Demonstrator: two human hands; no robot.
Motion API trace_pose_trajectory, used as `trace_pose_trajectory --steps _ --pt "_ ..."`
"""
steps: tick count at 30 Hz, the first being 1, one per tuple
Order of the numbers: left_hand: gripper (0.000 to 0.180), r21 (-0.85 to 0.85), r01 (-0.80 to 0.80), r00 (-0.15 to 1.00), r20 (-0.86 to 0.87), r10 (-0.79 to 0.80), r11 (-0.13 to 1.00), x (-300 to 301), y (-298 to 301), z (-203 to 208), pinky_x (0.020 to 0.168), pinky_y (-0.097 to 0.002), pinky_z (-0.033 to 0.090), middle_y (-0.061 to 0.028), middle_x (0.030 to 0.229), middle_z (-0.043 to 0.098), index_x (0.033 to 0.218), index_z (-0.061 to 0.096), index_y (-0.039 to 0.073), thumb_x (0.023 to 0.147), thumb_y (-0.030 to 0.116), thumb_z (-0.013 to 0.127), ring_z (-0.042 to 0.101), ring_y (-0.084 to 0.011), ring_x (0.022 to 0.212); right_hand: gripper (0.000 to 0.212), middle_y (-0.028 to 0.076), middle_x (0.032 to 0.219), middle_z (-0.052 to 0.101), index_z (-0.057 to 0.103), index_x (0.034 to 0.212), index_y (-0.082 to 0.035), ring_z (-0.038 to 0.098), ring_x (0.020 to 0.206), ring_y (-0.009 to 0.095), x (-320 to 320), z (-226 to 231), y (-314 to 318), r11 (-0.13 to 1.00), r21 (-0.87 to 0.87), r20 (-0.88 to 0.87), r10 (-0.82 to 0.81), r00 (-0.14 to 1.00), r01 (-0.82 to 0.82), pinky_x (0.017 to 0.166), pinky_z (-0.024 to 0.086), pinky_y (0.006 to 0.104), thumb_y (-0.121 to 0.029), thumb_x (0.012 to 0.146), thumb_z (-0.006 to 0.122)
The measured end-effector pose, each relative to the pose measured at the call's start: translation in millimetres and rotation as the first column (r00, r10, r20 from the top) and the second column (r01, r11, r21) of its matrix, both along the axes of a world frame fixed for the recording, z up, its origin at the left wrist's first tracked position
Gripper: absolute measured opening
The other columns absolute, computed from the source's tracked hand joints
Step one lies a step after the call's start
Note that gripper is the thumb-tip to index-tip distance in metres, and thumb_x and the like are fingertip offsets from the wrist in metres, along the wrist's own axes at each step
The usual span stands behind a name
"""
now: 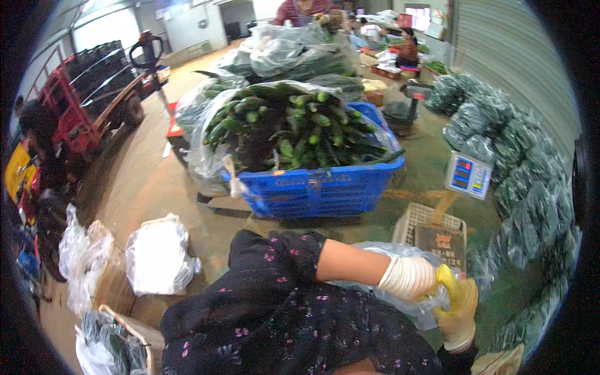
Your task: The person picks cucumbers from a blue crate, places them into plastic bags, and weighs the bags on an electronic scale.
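Both my hands meet at the right, low in the head view, at the gathered end of a clear plastic bag (400, 303). My left hand (442, 286), in a yellowish glove with white bands round the wrist, reaches across my body and has its fingers closed on the bag. Against it, my right hand (459, 309), in a pale yellow glove, is also closed on the bag's end. My left forearm and patterned dark clothing hide part of the bag; its contents cannot be made out. Ahead stands a blue crate (312, 194) heaped with cucumbers (300, 122).
A scale display (469, 175) rises beside a beige crate (406, 225). Filled plastic bags (531, 162) line the right wall. At left are a white bagged bundle (159, 256), a pallet jack (147, 53), a red vehicle (75, 112) and a person. More people are at the back.
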State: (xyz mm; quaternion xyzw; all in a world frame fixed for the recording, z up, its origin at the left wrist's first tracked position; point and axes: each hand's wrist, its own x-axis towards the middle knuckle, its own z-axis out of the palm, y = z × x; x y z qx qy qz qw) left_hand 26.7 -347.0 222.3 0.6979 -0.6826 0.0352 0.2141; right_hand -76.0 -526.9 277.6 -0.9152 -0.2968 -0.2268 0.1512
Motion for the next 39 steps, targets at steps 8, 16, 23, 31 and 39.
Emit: trace_pose_trajectory --steps 8,16,23,31,39 --pt "0.017 -0.163 -0.317 0.293 -0.954 -0.068 0.934 8.0 40.6 -19.3 0.062 -0.0343 0.05 -0.0067 0.078 0.066 0.094 0.065 0.001 0.085 0.015 0.065 0.063 -0.018 0.069 0.057 0.002 0.086 0.057 0.055 0.126 -0.006 0.049 0.073 0.011 -4.2 -105.2 -33.5 0.743 0.534 -0.555 -0.053 0.83 0.404 0.068 0.04 0.0257 -0.002 0.071 0.068" --pt "0.027 0.409 -0.186 0.8 -0.465 0.379 0.893 8.9 45.1 -1.4 0.071 -0.0398 0.05 -0.0179 0.088 0.067 0.09 0.066 0.003 0.078 0.027 0.065 0.064 -0.0315 0.083 0.048 -0.001 0.083 0.055 0.057 0.116 -0.005 0.046 0.069 0.009 12.8 -80.3 -18.1 0.824 0.558 -0.347 0.12 0.93 0.102 0.064 0.038 0.0223 0.005 0.07 0.064" --pt "0.017 0.373 -0.439 -0.494 -0.86 0.127 0.818 53.2 74.1 -59.6 0.044 -0.0392 0.047 -0.0184 0.062 0.062 0.066 0.063 -0.004 0.075 0.008 0.056 0.057 -0.028 0.045 0.014 0.009 0.084 0.061 0.063 0.097 0.0 0.058 0.077 0.022 -3.7 -102.8 -25.5 0.98 0.094 -0.446 -0.115 0.887 0.175 0.073 0.047 0.0337 -0.011 0.089 0.066" --pt "0.021 0.259 -0.437 0.297 -0.863 0.41 0.861 37.5 73.7 -59.4 0.061 -0.0353 0.053 -0.0124 0.079 0.07 0.082 0.071 0.0 0.078 0.02 0.071 0.066 -0.0212 0.067 0.011 0.007 0.088 0.061 0.063 0.092 0.001 0.056 0.086 0.02 -16.6 -29.2 17.9 0.832 0.55 -0.451 0.23 0.862 0.067 0.084 0.045 0.0345 -0.009 0.088 0.065" --pt "0.022 0.096 -0.552 -0.401 -0.901 -0.163 0.828 26.5 79.8 -56.8 0.056 -0.0366 0.053 -0.0156 0.075 0.069 0.089 0.065 -0.003 0.085 0.018 0.062 0.068 -0.0252 0.066 0.012 0.0 0.079 0.061 0.065 0.093 -0.006 0.053 0.071 0.01 -18.9 -73.7 -19.7 0.598 0.573 -0.79 0.221 0.572 0.561 0.067 0.044 0.0264 -0.017 0.091 0.063"
